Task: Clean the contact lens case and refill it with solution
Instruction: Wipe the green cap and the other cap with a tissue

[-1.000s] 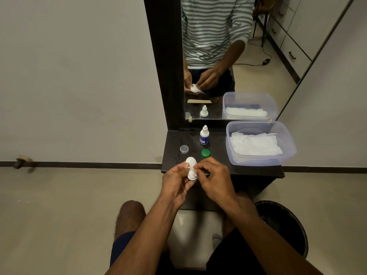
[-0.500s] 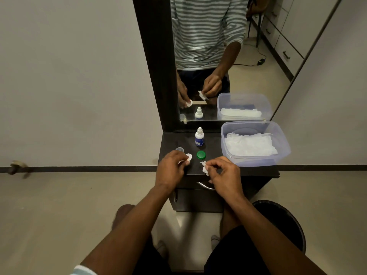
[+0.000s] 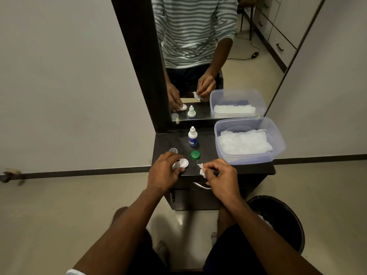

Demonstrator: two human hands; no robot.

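The white contact lens case lies on the dark tabletop near its front edge, one well showing, the other under my fingers. My left hand rests on the case and holds it down. My right hand pinches a small crumpled white tissue just right of the case, at the table's front edge. A green cap lies behind the case. A clear cap sits at the left. The small white solution bottle with a blue label stands upright farther back.
A clear plastic box holding white tissues stands at the right of the table. A mirror rises behind the table. A black bin stands on the floor at the lower right. A drawer handle sits below the tabletop.
My left hand has brought the case down from mid-air onto the tabletop. My right hand has separated from it to the right, keeping the tissue.
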